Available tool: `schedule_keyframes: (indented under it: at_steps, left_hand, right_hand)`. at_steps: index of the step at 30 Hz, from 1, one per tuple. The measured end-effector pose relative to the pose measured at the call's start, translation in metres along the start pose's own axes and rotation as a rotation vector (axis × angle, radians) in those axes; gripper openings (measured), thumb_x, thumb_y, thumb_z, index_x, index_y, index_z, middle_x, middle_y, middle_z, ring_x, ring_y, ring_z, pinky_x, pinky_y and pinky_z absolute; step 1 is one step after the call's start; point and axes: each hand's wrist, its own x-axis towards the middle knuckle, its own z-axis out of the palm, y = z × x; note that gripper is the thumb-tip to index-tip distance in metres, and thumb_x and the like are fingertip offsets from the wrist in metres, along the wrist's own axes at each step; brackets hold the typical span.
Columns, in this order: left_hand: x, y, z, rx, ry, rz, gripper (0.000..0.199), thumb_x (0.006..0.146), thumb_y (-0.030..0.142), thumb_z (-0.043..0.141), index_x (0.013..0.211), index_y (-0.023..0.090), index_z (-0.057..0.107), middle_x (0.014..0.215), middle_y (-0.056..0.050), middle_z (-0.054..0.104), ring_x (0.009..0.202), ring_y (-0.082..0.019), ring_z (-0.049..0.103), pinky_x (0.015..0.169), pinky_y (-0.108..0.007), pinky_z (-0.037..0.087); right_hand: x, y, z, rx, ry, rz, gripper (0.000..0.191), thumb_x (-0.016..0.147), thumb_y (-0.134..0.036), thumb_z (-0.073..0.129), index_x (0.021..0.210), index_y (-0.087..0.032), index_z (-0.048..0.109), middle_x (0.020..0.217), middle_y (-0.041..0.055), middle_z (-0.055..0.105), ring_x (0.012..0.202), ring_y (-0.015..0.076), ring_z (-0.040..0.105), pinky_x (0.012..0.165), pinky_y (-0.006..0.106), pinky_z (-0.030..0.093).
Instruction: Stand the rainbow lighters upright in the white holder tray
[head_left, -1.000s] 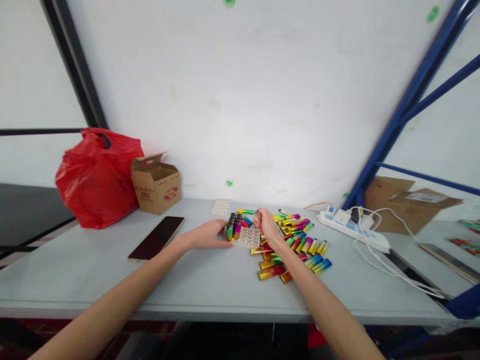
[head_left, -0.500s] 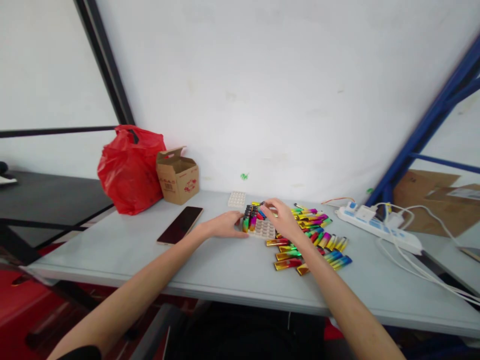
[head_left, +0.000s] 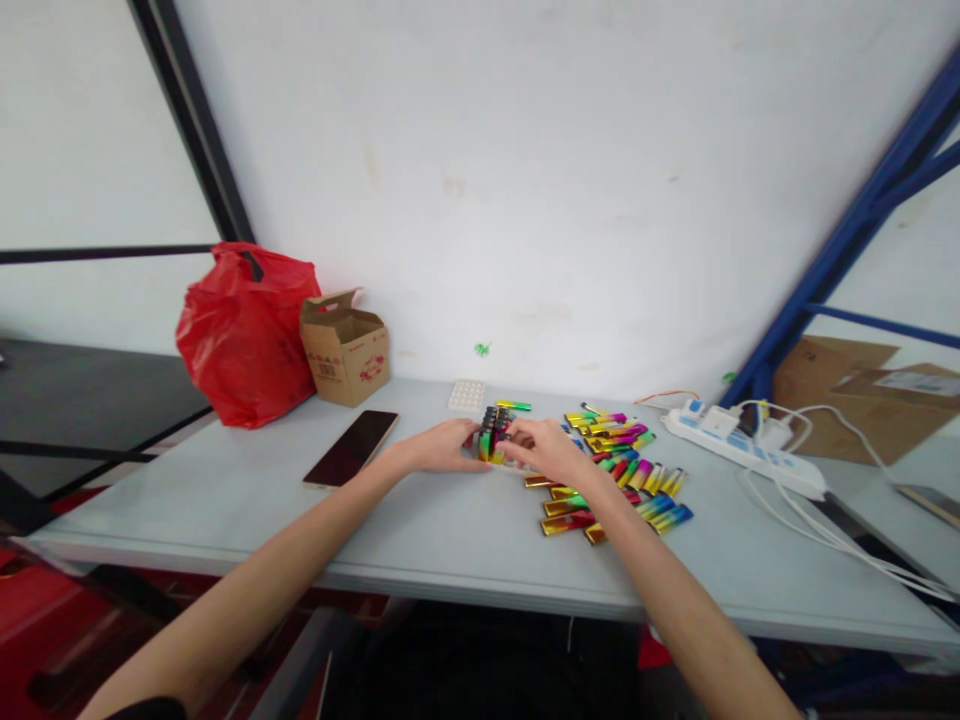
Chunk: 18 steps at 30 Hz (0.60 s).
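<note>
Pale wall (head_left: 525, 220) with a small green scribble (head_left: 482, 349) backs a long grey table (head_left: 420, 545). At the far left a black post (head_left: 199, 130) slants up behind the table. Next comes a bulging red plastic bag (head_left: 247, 345), its side against a small cardboard box (head_left: 349, 360) with the top flaps raised. Nearer the front edge, a dark-screened phone (head_left: 352, 448) lies flat and angled.

The left hand (head_left: 445, 447) is half open, thumb and fingers parted in a curve about the left end of a cluster of upright lighters (head_left: 487, 440) with black tops; I cannot tell whether it grips anything. These lighters stand in a pale tray (head_left: 517, 471), mostly hidden by the hands. Behind them, near the wall, sits a 2nd white tray (head_left: 466, 395), and just right of that 1 green-and-yellow lighter (head_left: 514, 406) lies flat.

The right hand (head_left: 547, 452) arches over the tray, fingers bent and thumb close to them beside the upright lighters; whether a lighter is pinched there is too small to tell. Loose metallic lighters (head_left: 619, 470) lie spread beyond the wrist. Further right are a white power strip (head_left: 739, 455) with trailing cables (head_left: 806, 540), brown cardboard (head_left: 832, 400) and a blue metal frame (head_left: 847, 215).
</note>
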Motion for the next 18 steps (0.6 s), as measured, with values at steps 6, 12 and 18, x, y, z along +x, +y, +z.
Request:
schedule_keyframes:
  at_steps: [6,12,18]
  left_hand:
    - [0.000,0.004,-0.003,0.007,-0.011,-0.018,0.052,0.077,0.061,0.070,0.104,0.017,0.066,0.096,-0.007,0.070,0.082,-0.023,0.062,0.074,-0.031,0.048]
    - [0.000,0.004,-0.002,0.034,-0.015,-0.048,0.051,0.077,0.064,0.068,0.097,0.017,0.063,0.093,-0.007,0.068,0.081,-0.023,0.062,0.071,-0.032,0.047]
    - [0.000,0.001,-0.001,0.069,-0.020,-0.058,0.054,0.076,0.066,0.067,0.096,0.017,0.062,0.094,-0.007,0.067,0.082,-0.024,0.061,0.071,-0.032,0.047]
  right_hand:
    - [0.001,-0.002,-0.002,-0.408,0.047,0.013,0.034,0.092,-0.047,0.069,0.070,-0.021,0.068,0.069,0.0025,0.071,0.064,0.0173,0.064,0.061,0.026,0.041]
    - [-0.008,0.000,-0.027,-0.303,-0.005,0.022,0.035,0.101,-0.043,0.053,0.083,-0.020,0.072,0.068,0.0013,0.070,0.060,0.0154,0.061,0.061,0.026,0.041]
    - [-0.023,0.016,-0.057,-0.177,-0.331,0.159,0.020,0.085,-0.038,0.072,0.091,-0.019,0.074,0.089,0.0038,0.077,0.080,0.0196,0.070,0.072,0.027,0.051]
